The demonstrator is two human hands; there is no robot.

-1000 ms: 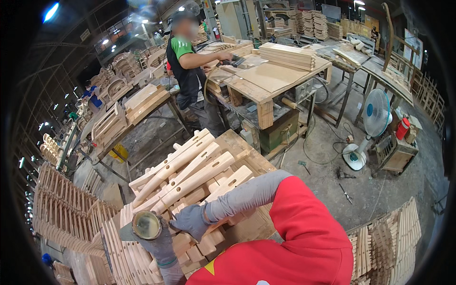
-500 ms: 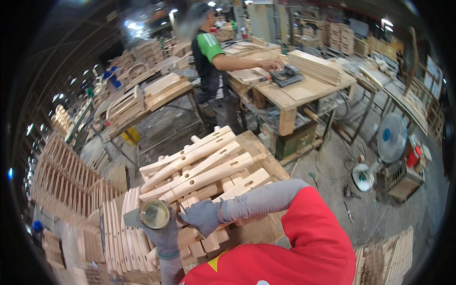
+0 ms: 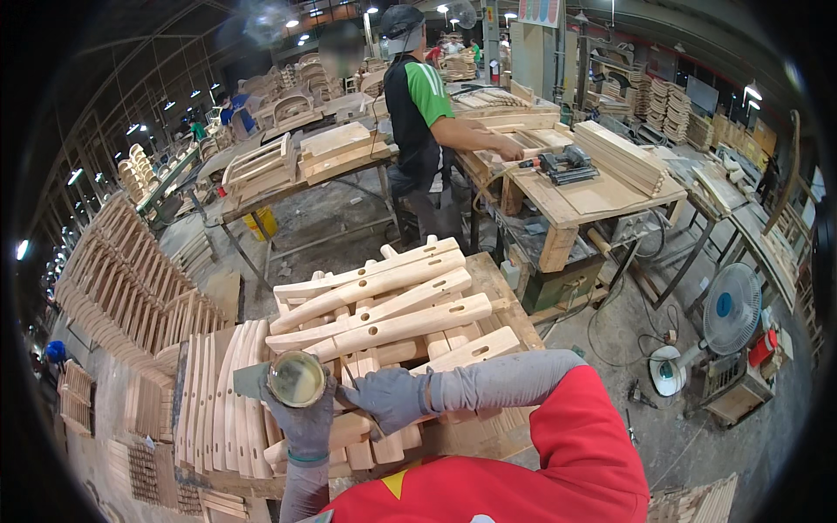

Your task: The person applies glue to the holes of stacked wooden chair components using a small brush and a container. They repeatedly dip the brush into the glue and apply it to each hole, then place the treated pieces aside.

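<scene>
My left hand (image 3: pixel 302 429), in a grey glove, is closed round a small open round tub (image 3: pixel 297 379) with beige paste inside. A flat grey-green scraper blade (image 3: pixel 250 381) juts out to the left beside the tub, its handle hidden. My right hand (image 3: pixel 390 401), gloved too, is closed on a thin dark stick-like tool (image 3: pixel 350 373), just right of the tub. Beneath and beyond both hands lie curved wooden chair parts (image 3: pixel 405 327) with holes and slots, stacked crosswise. More slim curved pieces (image 3: pixel 222 401) stand in a row at the left.
Another person (image 3: pixel 418 113) works beyond at a wooden bench (image 3: pixel 558 205), with a nail gun (image 3: pixel 568 166) and stacked boards (image 3: pixel 619 157). A standing fan (image 3: pixel 731 307) and cables are on the floor at right. Racked wooden parts (image 3: pixel 131 288) fill the left.
My view has tilted up, so the scene sits lower and further right. Both my hands keep their holds near the stack. The other person's hand has moved left, away from the nail gun.
</scene>
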